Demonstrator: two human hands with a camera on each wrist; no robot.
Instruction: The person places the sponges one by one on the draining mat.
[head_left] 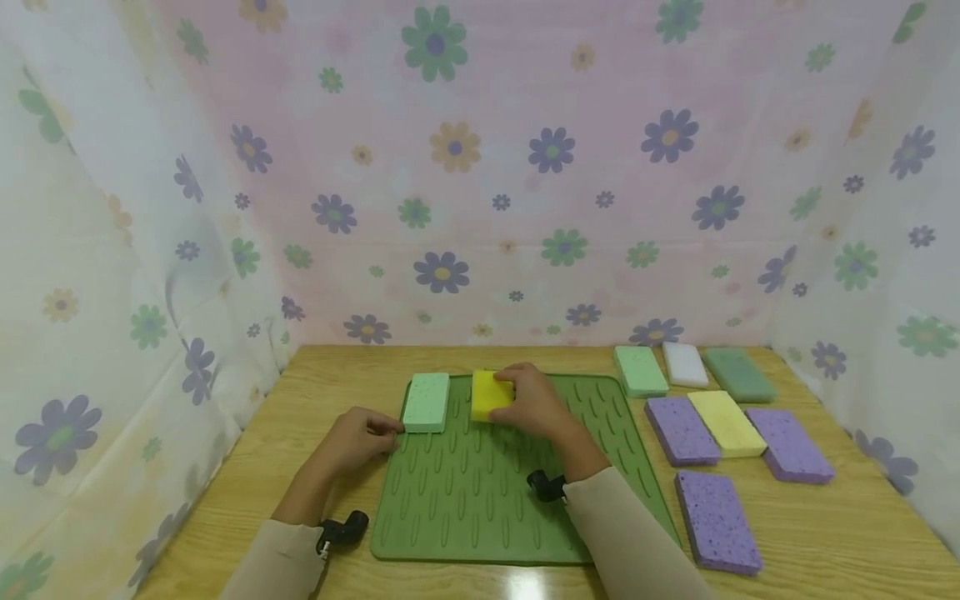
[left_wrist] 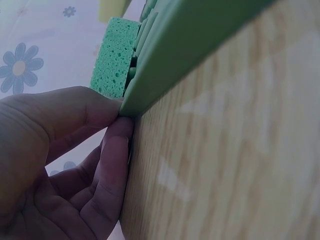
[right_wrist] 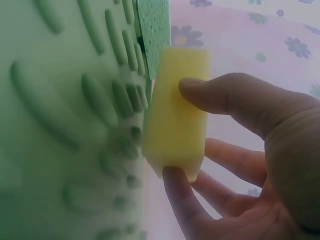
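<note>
My right hand (head_left: 531,403) grips a bright yellow sponge (head_left: 487,396) over the back of the green ridged silicone mat (head_left: 480,533). In the right wrist view, thumb and fingers clasp the yellow sponge (right_wrist: 177,120), which stands close to the mat's ridges. At the mat's left edge, my left hand (head_left: 363,437) pinches the mat's rim (left_wrist: 131,102) between thumb and fingers. A light green sponge (head_left: 427,402) lies on the mat's back left corner, just beyond the left fingertips. Its pored side (left_wrist: 115,57) shows in the left wrist view.
Right of the mat, on the wooden table (head_left: 817,533), lie purple sponges (head_left: 717,521), a pale yellow sponge (head_left: 726,423), another light green sponge (head_left: 640,372), a white sponge (head_left: 685,365) and a darker green pad (head_left: 739,375). Flowered cloth (head_left: 495,167) surrounds the table's back and sides.
</note>
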